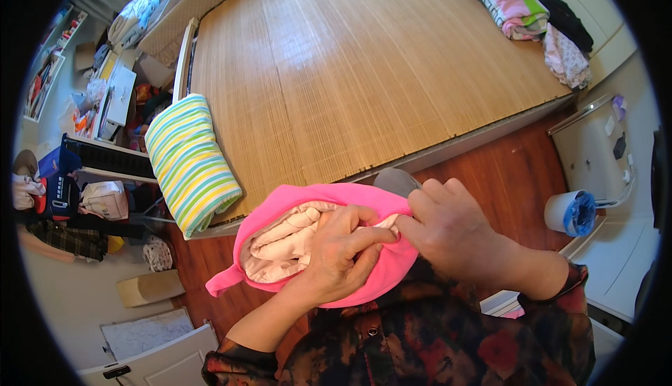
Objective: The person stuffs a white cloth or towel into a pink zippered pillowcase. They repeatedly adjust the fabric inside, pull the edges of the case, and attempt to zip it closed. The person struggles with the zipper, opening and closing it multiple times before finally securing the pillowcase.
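A bright pink fabric cover [283, 202], with folded cream padding [286, 234] inside its zippered opening, lies across my lap area in front of me. My left hand [346, 255] rests over the opening, its thumb and fingers pinching the edge near the right end. Close beside it, my right hand [446, 223] grips the same right end of the pink cover, fingers curled around the edge. A pink tab of fabric sticks out at the cover's left end. Some fingertips are hidden in the fabric.
Beyond my hands is a bed with a bamboo mat [336, 81]. A folded striped blanket [191, 160] lies at its left corner, a rolled quilt [504, 3] at the far right. A lined waste bin [562, 213] stands right on the wooden floor; a cardboard box [150, 287] is at lower left.
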